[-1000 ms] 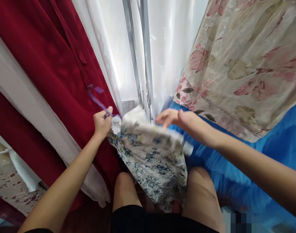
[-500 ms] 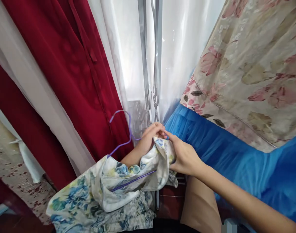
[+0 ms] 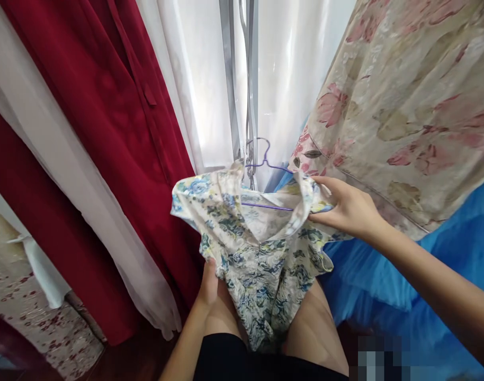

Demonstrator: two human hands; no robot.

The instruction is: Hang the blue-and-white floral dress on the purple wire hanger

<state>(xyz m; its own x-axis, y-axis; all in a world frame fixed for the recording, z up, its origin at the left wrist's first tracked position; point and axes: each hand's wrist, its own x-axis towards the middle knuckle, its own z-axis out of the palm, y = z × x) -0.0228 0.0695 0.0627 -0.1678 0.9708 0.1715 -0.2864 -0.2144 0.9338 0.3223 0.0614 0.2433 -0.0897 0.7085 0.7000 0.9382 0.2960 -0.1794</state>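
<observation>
A white dress (image 3: 261, 275) with a blue and yellow floral print hangs over my lap, its V-shaped neckline facing up. Inside it is a thin purple hanger (image 3: 265, 163); the hook stands up beyond the collar and the lower bar crosses the neck opening. My right hand (image 3: 347, 209) pinches the dress at its right shoulder, near the hanger's end. Lower down on the left, my left hand (image 3: 210, 280) is closed on the side edge of the dress, thumb on top and fingers partly hidden beneath the cloth.
Long red cloth (image 3: 146, 211) and pale sheer fabric (image 3: 118, 227) hang on the left. White curtain-like fabric (image 3: 186, 79) and grey metal poles (image 3: 228, 69) stand ahead. To the right hang a beige floral garment (image 3: 409, 106) and blue tulle (image 3: 396, 296).
Both hands were together at the bunched collar; now they are apart, with the dress spread open between them. The hanger has turned and moved right, its hook now pointing away from me.
</observation>
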